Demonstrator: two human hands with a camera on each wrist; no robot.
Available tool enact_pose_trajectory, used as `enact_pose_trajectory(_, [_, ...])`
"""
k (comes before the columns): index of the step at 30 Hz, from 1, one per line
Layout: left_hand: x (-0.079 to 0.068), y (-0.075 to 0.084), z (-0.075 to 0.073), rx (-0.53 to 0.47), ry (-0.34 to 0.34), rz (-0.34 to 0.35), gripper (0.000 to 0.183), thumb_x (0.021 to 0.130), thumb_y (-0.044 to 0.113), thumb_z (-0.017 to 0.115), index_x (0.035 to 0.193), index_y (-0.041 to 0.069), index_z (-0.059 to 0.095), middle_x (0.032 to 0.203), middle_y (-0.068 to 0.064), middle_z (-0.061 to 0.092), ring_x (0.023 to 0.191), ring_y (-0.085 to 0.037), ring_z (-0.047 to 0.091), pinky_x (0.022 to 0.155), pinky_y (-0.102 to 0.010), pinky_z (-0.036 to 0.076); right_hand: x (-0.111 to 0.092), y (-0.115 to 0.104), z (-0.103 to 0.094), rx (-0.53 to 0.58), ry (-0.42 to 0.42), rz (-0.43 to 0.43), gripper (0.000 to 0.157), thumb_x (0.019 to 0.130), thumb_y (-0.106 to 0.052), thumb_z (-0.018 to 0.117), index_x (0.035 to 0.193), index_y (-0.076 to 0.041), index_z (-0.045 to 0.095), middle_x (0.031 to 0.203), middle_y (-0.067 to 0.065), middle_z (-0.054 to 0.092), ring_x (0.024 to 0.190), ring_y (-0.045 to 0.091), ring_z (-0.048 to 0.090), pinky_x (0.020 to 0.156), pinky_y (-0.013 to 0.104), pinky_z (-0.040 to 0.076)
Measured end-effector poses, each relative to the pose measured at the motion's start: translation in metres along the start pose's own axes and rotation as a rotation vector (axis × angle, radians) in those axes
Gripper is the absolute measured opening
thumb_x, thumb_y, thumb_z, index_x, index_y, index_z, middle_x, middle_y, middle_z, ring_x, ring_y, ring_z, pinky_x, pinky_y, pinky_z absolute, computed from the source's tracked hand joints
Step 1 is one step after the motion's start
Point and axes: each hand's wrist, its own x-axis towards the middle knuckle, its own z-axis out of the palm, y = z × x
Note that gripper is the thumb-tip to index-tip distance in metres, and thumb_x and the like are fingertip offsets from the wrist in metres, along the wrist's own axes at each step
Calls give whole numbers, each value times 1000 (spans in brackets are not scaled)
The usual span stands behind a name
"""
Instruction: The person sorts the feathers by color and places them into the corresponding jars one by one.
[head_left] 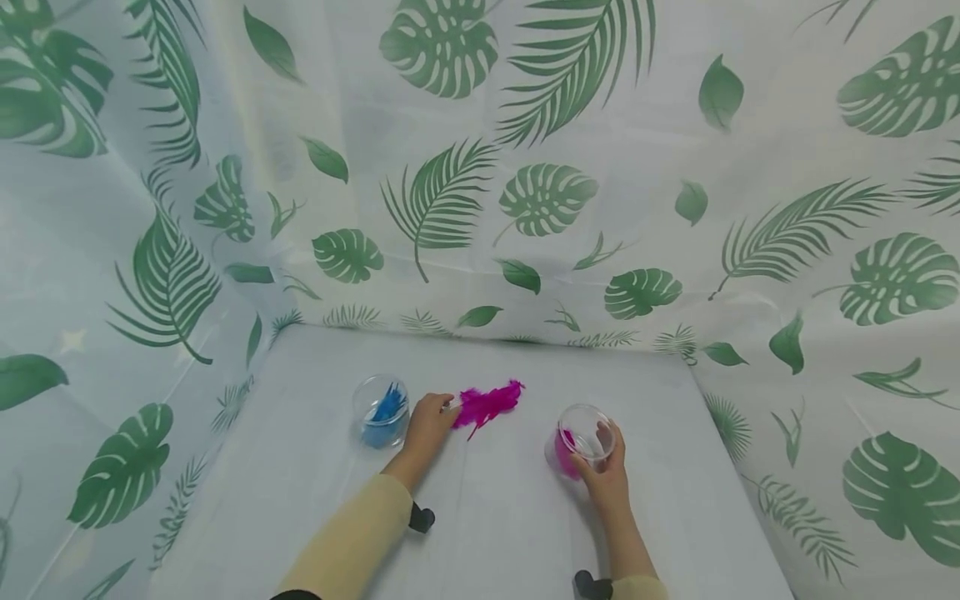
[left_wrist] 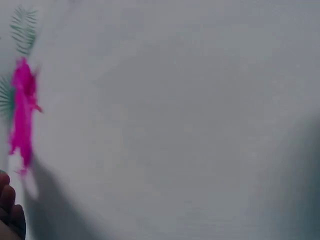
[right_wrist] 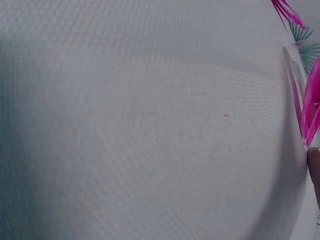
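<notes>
My right hand grips a clear plastic cup, thumb and fingers on opposite sides of its wall. The cup is tilted, with pink feathers inside. A pile of bright pink feathers lies on the white table, between the two hands. Beside the pile's left end is my left hand, its fingers reaching toward it. In the left wrist view a small gap shows between those fingers and the pink feathers. In the right wrist view, a finger touches the cup's edge.
A second clear cup holding blue feathers stands on the table, left of my left hand. Leaf-printed white sheeting rises behind the table and along both sides.
</notes>
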Motion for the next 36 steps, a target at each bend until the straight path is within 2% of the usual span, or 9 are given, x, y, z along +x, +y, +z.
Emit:
enact_pose_trajectory(2, [-6, -11, 7, 69, 0, 3, 41, 94, 37, 66, 127, 13, 64, 120, -8, 63, 114, -26, 59, 102, -42, 51, 3, 9, 1, 2, 12, -3, 97, 82, -4, 78, 157, -22, 18, 160, 11, 33, 149, 35, 26, 122, 57, 18])
enact_pose_trajectory(5, [-11, -19, 16, 118, 23, 25, 36, 92, 36, 69, 120, 12, 68, 117, -7, 62, 111, -25, 58, 99, -42, 51, 4, 14, 1, -10, 26, -19, 97, 82, -4, 78, 157, -23, 19, 159, 11, 35, 148, 34, 28, 121, 57, 19])
enact_pose_trajectory(9, [-11, -22, 19, 119, 67, 54, 18, 91, 27, 72, 101, 13, 72, 103, -4, 62, 98, -22, 57, 89, -40, 52, 3, 16, 2, -11, 36, -36, 98, 81, -3, 77, 157, -22, 19, 158, 12, 35, 147, 37, 28, 120, 59, 19])
enact_pose_trajectory(13, [-10, -20, 20, 145, 70, 32, 10, 92, 25, 70, 94, 15, 71, 97, -1, 61, 93, -19, 57, 85, -37, 52, 2, 15, 2, -11, 33, -25, 98, 82, -2, 77, 157, -23, 18, 158, 11, 35, 148, 36, 28, 120, 58, 20])
enact_pose_trajectory(16, [-9, -19, 20, 146, 58, 22, 9, 94, 24, 69, 95, 15, 71, 98, -2, 61, 95, -19, 57, 87, -37, 53, 1, 11, 1, -4, 26, -15, 99, 82, -1, 77, 158, -22, 17, 159, 12, 34, 148, 36, 27, 121, 58, 19])
enact_pose_trajectory(23, [-7, -15, 16, 149, 35, 7, 11, 97, 23, 63, 99, 12, 66, 98, -4, 63, 94, -21, 58, 87, -37, 53, -5, -17, 0, 37, -6, -51, 95, 81, 2, 76, 156, -7, 17, 157, 23, 31, 146, 43, 25, 119, 60, 18])
enact_pose_trajectory(28, [-6, -16, 12, 115, 38, 17, 13, 100, 24, 59, 104, 12, 62, 93, -4, 67, 86, -19, 60, 82, -36, 55, -2, -6, 1, 38, 5, -44, 96, 81, 2, 76, 157, -13, 19, 158, 18, 32, 148, 39, 25, 120, 59, 19])
enact_pose_trajectory(31, [-6, -18, 11, 76, 35, 19, 12, 99, 25, 60, 106, 14, 62, 94, -3, 69, 86, -17, 61, 84, -35, 56, -2, -5, 1, 33, 7, -44, 97, 81, 1, 77, 157, -13, 18, 158, 17, 32, 148, 39, 25, 120, 60, 19])
enact_pose_trajectory(36, [-9, -18, 9, 3, 46, 25, 12, 97, 22, 64, 107, 15, 64, 99, -3, 71, 91, -18, 65, 89, -37, 57, -8, -25, 0, 2, -8, -35, 95, 82, -1, 77, 156, -8, 18, 158, 21, 32, 147, 43, 25, 119, 61, 21])
